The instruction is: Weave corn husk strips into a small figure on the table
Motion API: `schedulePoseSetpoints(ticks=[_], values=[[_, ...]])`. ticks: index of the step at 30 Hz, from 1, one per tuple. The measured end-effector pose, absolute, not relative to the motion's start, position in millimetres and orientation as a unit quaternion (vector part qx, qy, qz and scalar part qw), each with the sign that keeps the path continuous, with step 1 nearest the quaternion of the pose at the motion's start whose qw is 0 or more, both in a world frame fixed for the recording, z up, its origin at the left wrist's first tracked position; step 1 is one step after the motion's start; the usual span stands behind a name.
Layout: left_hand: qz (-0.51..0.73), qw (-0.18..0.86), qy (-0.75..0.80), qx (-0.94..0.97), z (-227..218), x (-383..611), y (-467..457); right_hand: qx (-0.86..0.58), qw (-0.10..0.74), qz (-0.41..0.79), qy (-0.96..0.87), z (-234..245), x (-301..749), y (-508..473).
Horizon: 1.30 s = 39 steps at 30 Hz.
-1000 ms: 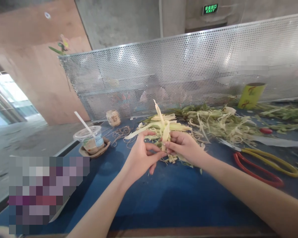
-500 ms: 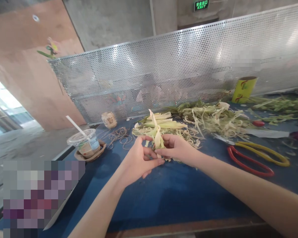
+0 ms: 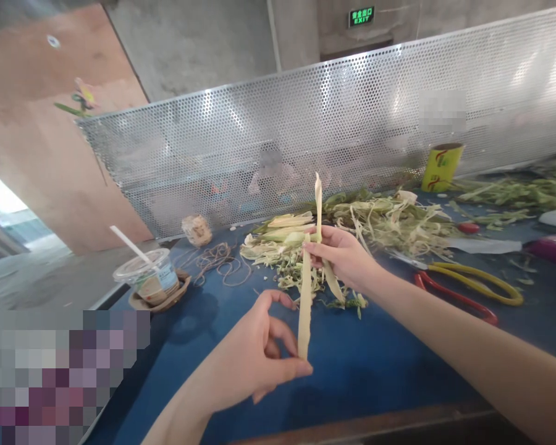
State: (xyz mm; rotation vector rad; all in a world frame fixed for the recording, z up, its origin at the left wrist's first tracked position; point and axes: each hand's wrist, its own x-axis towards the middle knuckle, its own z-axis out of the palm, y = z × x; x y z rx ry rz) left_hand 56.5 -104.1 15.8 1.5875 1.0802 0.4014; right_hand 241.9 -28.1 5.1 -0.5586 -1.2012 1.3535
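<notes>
My right hand point(image 3: 340, 253) pinches a pale corn husk point(image 3: 319, 207) with a twisted tip that stands up above the fingers. From this grip a flat strip point(image 3: 306, 303) hangs down, and a shorter piece droops behind it. The strip's lower end lies between the thumb and curled fingers of my left hand point(image 3: 264, 352), which is nearer to me. Behind my hands, a heap of cut husk pieces point(image 3: 285, 228) and shredded green scraps point(image 3: 301, 272) lies on the blue table point(image 3: 241, 402).
Red-and-yellow-handled scissors point(image 3: 472, 281) lie at right, before a larger pile of husks point(image 3: 393, 219). A yellow tube point(image 3: 442, 167) stands near the perforated metal screen point(image 3: 333, 123). At left are a lidded cup with a straw point(image 3: 155, 278), tangled twine point(image 3: 217, 262) and a jar-shaped object point(image 3: 197, 230).
My hands have moved apart. The left came down and nearer with the strip's end, drawing it out straight, while the right rose slightly to the right with the husk. The view has shifted a little.
</notes>
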Motion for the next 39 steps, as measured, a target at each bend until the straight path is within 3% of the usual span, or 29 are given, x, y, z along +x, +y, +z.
schedulePoseSetpoints(ticks=[7,9,11,13,16,19,25,39], values=[[0.104,0.571,0.455,0.676,14,47,-111,-0.235,0.561,0.571,-0.552,4,243,-29],[0.108,0.532,0.469,0.697,24,44,-111,-0.233,0.539,0.578,-0.567,3,240,-33],[0.151,0.411,0.515,0.737,36,42,-105,-0.243,0.514,0.578,-0.585,3,237,-37],[0.231,0.224,0.547,0.773,48,43,-94,-0.259,0.488,0.573,-0.605,2,235,-41],[0.268,0.041,0.469,0.841,58,54,-75,-0.259,0.468,0.566,-0.627,1,233,-44],[0.261,0.028,0.416,0.871,62,68,-64,-0.259,0.485,0.554,-0.626,3,234,-45],[0.322,-0.005,0.465,0.825,63,78,-71,-0.282,0.538,0.533,-0.589,10,234,-49],[0.284,0.161,0.532,0.781,77,57,-83,-0.237,0.607,0.532,-0.541,19,235,-57]])
